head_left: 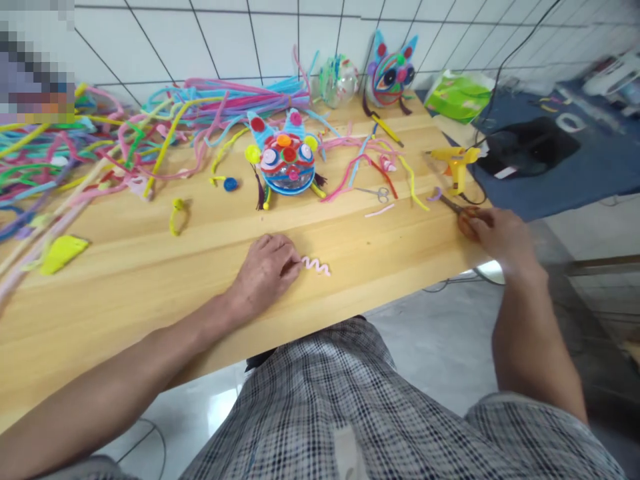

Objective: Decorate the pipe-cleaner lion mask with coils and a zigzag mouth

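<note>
My left hand rests on the wooden table, thumb and forefinger pinching one end of a pale pink pipe cleaner bent into a zigzag. At the table's right edge, my right hand has its fingers closed on the orange handle of a pair of scissors, whose blades point away to the left. A short purple pipe cleaner piece lies by the blade tips. Beyond my left hand stands a decorated lion head with blue ears, a red face and pipe cleaner trim.
Piles of coloured pipe cleaners cover the back left. A yellow glue gun, small scissors and a yellow utility knife lie at right. Behind stand a second lion head and a clear ball.
</note>
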Available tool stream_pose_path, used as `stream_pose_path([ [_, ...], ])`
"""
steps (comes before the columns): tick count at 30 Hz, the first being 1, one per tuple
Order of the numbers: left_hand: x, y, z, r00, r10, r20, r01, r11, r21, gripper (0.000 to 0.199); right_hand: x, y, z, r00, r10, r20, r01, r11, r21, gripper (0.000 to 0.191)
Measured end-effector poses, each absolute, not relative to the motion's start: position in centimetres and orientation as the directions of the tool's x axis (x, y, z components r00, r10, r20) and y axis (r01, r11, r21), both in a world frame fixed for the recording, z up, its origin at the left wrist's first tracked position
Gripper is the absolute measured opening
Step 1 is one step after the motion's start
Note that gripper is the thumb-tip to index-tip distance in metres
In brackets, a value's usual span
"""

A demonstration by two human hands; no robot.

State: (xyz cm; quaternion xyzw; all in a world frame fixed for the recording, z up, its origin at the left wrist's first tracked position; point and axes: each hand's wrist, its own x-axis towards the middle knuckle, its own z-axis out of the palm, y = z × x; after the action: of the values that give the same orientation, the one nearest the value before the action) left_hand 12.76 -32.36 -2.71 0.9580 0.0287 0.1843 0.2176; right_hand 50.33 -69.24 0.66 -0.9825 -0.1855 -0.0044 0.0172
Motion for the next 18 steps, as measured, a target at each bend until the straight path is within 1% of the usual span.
stream_pose_path([
  [1,12.8,-32.3,-2.8,0.927,0.144,0.346,-0.021,-0.901,0.433,0.014,50.4,-69.6,0.3,0.919,0.393,0.0,0.393,-0.919,-0.022,0.04],
  [3,12.7,-32.0,-2.8,0.917,0.169,0.362,-0.007,-0.899,0.437,0.012,50.6,-70.1,-0.2,0.908,0.418,0.016,0.418,-0.908,-0.006,0.04],
  [5,12.5,-31.7,-2.8,0.901,0.204,0.382,0.007,-0.889,0.459,0.01,50.8,-70.3,-0.6,0.905,0.425,0.021,0.426,-0.905,-0.017,0.035],
  [7,12.3,-31.5,-2.8,0.886,0.268,0.378,0.022,-0.839,0.543,0.007,50.7,-70.5,-0.7,0.899,0.438,0.02,0.439,-0.898,-0.045,0.028],
  [10,12.1,-31.4,-2.8,0.875,0.387,0.29,0.043,-0.66,0.75,0.008,50.2,-70.2,-0.1,0.895,0.445,0.036,0.446,-0.891,-0.09,0.025],
  [12,12.1,-31.4,-2.8,0.873,0.43,0.229,0.047,-0.542,0.839,0.012,50.0,-69.6,0.5,0.912,0.39,0.123,0.404,-0.905,-0.129,0.026],
  [15,12.2,-31.4,-2.8,0.869,0.452,0.2,0.032,-0.454,0.89,0.016,50.5,-67.5,1.4,0.924,0.25,0.289,0.324,-0.914,-0.245,0.026],
  [16,12.2,-31.3,-2.9,0.865,0.461,0.197,0.026,-0.434,0.9,0.017,51.0,-66.4,1.6,0.93,0.214,0.299,0.304,-0.904,-0.302,0.026],
  [18,12.4,-31.2,-2.9,0.854,0.48,0.202,0.01,-0.402,0.915,0.018,52.1,-64.0,2.0,0.954,0.17,0.247,0.264,-0.868,-0.421,0.028],
])
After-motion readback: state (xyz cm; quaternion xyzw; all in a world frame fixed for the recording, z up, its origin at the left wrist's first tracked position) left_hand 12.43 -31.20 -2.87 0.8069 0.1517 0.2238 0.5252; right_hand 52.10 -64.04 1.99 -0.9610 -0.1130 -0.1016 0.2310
